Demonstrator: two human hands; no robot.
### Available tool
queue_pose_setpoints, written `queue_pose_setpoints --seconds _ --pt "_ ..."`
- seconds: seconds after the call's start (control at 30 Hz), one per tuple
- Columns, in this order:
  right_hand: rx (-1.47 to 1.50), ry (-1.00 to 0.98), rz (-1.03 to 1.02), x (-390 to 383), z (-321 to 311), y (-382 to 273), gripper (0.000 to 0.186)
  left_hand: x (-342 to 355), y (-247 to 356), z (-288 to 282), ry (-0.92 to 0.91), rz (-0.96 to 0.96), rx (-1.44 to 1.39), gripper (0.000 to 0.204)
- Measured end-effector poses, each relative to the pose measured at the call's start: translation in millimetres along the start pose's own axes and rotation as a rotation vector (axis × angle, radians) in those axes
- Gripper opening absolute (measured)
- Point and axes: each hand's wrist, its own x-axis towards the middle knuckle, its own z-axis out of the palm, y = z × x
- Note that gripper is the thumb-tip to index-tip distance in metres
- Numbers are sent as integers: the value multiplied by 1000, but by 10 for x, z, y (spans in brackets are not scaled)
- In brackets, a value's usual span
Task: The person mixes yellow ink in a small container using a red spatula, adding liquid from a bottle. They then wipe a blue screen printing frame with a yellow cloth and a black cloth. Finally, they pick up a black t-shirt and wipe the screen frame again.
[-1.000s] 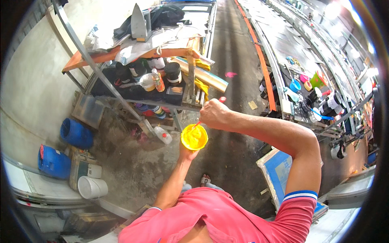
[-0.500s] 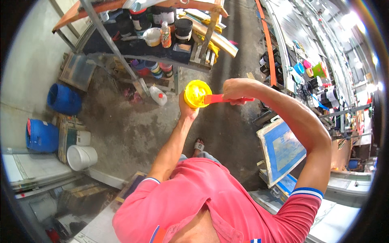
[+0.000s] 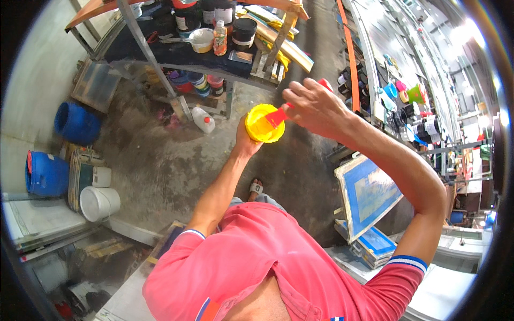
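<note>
The concrete floor (image 3: 160, 155) spreads beneath the person, with a dark-topped bench (image 3: 187, 61) at the upper left carrying tubs and a bottle. To the right a blue-bordered frame (image 3: 369, 182) leans at a slant; on the far left lie two blue drums (image 3: 77, 122), and near them a white bucket (image 3: 100, 203).

Well apart from the bench, the yellow tub (image 3: 272, 140) is held up in front of the body, its mouth facing the head. The left hand (image 3: 245, 140) supports it from the left and below; the tub hides most of those fingers, so I cannot tell how far they wrap round it. The right hand (image 3: 313, 107) comes in from the right, its fingers curled in and gripping the handle of a red spatula (image 3: 277, 117), whose upper end pokes out beyond the knuckles.

The spatula's blade slants into the tub, its lower end smeared with yellow paste (image 3: 258, 119). As I judge it, the working of the paste is under way rather than finished: the blade is inside, paste remains in the tub, and neither tub nor spatula is set down. How evenly the paste is mixed cannot be told.
</note>
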Motion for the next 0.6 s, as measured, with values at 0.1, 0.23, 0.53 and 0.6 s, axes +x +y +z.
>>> queue_pose_setpoints --seconds 0.1,0.23,0.53,0.6 --pt "1 -77 10 85 116 76 8 -19 -75 12 -15 -28 -20 46" --pt "257 -498 281 6 288 48 13 -27 -132 46 31 -20 -13 45" --pt "1328 -1047 770 -893 840 44 27 340 -722 -202 125 -50 -41 49" --pt "1657 -939 965 -1324 1113 -30 29 461 -931 -187 130 -60 42 50"
